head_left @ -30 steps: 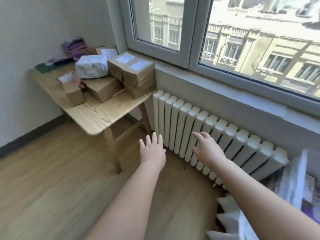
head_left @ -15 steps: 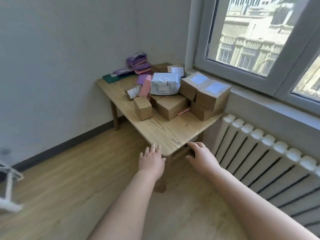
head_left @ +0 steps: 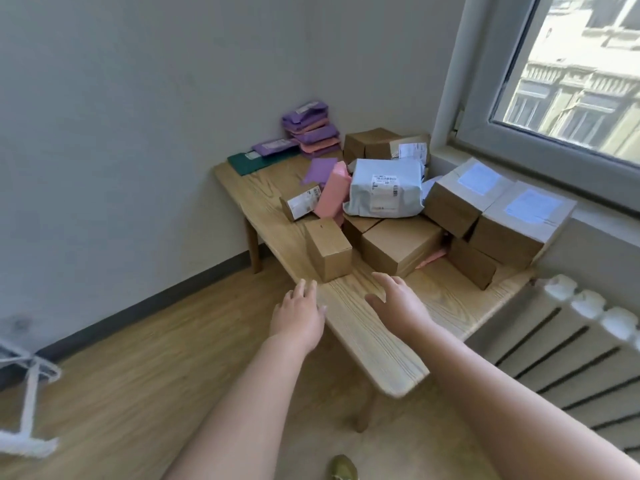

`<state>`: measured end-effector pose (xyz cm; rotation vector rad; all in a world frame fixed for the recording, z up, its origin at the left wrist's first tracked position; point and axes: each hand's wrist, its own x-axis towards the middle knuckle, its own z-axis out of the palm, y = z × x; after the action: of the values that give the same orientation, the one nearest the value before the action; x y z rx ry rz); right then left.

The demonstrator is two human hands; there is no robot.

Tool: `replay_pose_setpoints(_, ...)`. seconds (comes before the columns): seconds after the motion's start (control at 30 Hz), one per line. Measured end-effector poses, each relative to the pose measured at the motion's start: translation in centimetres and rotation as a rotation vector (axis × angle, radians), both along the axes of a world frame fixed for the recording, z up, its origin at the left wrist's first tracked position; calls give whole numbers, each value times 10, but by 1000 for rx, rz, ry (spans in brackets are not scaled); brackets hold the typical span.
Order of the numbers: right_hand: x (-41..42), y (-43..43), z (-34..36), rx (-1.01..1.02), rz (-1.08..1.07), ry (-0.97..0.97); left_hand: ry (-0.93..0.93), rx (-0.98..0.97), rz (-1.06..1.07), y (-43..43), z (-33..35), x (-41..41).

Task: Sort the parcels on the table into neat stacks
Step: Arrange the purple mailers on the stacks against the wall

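A wooden table (head_left: 363,327) in the corner carries a loose heap of parcels. A small upright brown box (head_left: 329,250) stands nearest, with a larger brown box (head_left: 401,245) beside it. A white poly bag (head_left: 386,188) lies on top of the heap, a pink parcel (head_left: 333,192) leans against it. Two labelled brown boxes (head_left: 498,209) sit at the right. Purple and pink mailers (head_left: 310,129) are stacked at the back. My left hand (head_left: 299,313) hovers at the table's near edge, fingers straight, empty. My right hand (head_left: 398,299) is over the tabletop, fingers relaxed, empty.
A white radiator (head_left: 571,348) runs along the wall right of the table, under a window (head_left: 568,74). A dark green flat packet (head_left: 256,161) lies at the table's far left. A white rack (head_left: 27,403) stands on the wooden floor at the left.
The view has swung left and closer to the table. Both hands have moved from in front of the radiator to the table's near edge, still empty.
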<state>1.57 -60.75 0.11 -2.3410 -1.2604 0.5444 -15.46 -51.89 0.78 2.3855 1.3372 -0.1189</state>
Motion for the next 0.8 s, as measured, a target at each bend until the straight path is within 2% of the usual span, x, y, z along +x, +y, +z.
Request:
replay_pose_setpoints(0.4,26,172,-34,-55,-117,107,-35,-204,-1,152,-19,46)
replay_pose_setpoints(0.63,29,229,-51,-109,-357,194,-7,-360,-76,241,-44,84)
replay_pose_setpoints(0.8,8,245,-55,-166,-535,273,-64,-526,-71,285,-57,95)
